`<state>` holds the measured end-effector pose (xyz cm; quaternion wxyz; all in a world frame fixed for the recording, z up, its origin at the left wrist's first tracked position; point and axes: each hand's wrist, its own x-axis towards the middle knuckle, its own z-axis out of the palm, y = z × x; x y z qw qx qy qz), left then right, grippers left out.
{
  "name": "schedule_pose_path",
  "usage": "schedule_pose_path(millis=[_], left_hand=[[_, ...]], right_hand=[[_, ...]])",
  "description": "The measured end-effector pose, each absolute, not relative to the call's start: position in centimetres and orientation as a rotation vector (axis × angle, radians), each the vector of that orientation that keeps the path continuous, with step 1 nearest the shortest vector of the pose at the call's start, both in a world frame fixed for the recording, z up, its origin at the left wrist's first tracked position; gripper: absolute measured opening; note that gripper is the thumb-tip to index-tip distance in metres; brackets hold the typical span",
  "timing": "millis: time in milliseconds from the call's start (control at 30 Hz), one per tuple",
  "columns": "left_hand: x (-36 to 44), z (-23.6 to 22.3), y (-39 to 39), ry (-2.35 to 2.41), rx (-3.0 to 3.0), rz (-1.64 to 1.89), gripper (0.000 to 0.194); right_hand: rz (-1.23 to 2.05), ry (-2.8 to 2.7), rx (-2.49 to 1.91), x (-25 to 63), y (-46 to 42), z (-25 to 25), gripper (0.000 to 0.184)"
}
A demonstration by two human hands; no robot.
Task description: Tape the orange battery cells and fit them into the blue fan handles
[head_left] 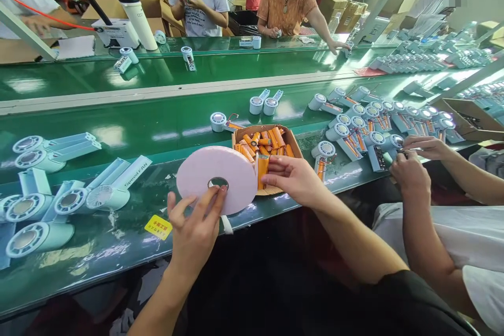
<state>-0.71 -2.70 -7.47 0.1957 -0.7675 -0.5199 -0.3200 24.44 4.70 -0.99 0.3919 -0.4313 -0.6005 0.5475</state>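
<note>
My left hand (197, 226) is closed at the hub of a large pale pink roll of tape (205, 163), its fingertips at the centre hole. The roll stands tilted over the near edge of the bench, with a short white strip below it. Between the fingers of my right hand (295, 177) is an orange battery cell (262, 170), upright, close beside the roll's right rim. A whitish strip lies along that cell's left side. Just behind, a cardboard box (281, 188) holds many loose orange cells.
Light-blue handheld fan bodies (108, 197) lie at left; more, with orange cells and wires, crowd the right (358, 121). A yellow card (158, 227) lies near the front edge. A co-worker's hands (411, 168) work at right. Other people stand across the green conveyor (157, 126).
</note>
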Motion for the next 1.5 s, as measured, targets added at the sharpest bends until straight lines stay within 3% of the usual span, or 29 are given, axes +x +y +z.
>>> schedule_pose_path(millis=[100, 233, 333, 433, 500, 633, 733, 800, 933, 1033, 1133, 1233, 1400, 1500], left_hand=[[1.4, -8.0, -3.2, -1.525, -2.014, -0.926, 0.067], [3.8, -8.6, -4.6, -1.537, -2.024, -1.016, 0.065], [2.2, -9.2, -5.3, -1.62, -2.079, -1.031, 0.064], [-2.7, -9.7, -4.7, -1.823, -2.14, -0.867, 0.063], [-6.5, -9.7, -3.7, -2.031, -2.233, -0.663, 0.066], [-9.2, -7.3, -0.5, -2.16, -2.407, -0.664, 0.073], [-5.2, -3.9, 4.9, -1.907, -2.554, -0.808, 0.047], [-0.5, -1.6, 10.7, -1.794, -2.643, -0.678, 0.038], [10.7, 0.9, 24.4, -1.845, -2.639, -0.062, 0.051], [17.3, 1.2, 32.0, -1.835, -2.719, 0.164, 0.064], [19.7, 1.7, 35.6, -1.824, -2.8, 0.323, 0.058], [16.6, 2.9, 36.4, -1.799, -2.858, 0.377, 0.056], [1.7, 4.2, 33.6, -1.668, -2.854, 0.505, 0.068], [-6.5, 2.7, 29.6, -1.608, -2.806, 0.576, 0.057]], right_hand=[[1.267, -0.979, -0.982, 20.9, 2.8, -3.7, 0.053], [1.196, -0.818, -0.985, 19.3, 2.3, -4.8, 0.052], [1.067, -0.937, -0.978, 24.3, 5.1, -1.7, 0.043], [0.543, -0.841, -0.856, 31.6, 8.2, 2.1, 0.02], [0.539, -0.85, -0.891, 35.0, 8.9, 3.2, 0.008], [0.758, -0.748, -0.887, 36.3, 6.7, 0.5, 0.034], [0.894, -0.625, -0.955, 35.5, 4.7, -3.5, 0.047], [0.942, -0.58, -1.011, 35.5, 3.9, -5.6, 0.049], [0.974, -0.561, -1.082, 36.3, 3.0, -7.4, 0.051], [0.974, -0.568, -1.134, 37.6, 2.3, -7.0, 0.057], [0.921, -0.586, -1.215, 39.4, 1.7, -5.8, 0.062], [0.821, -0.605, -1.302, 41.0, 1.8, -4.0, 0.064], [0.741, -0.742, -1.335, 39.5, 5.5, -0.7, 0.057], [0.758, -0.947, -1.157, 35.8, 9.6, 1.0, 0.054]])
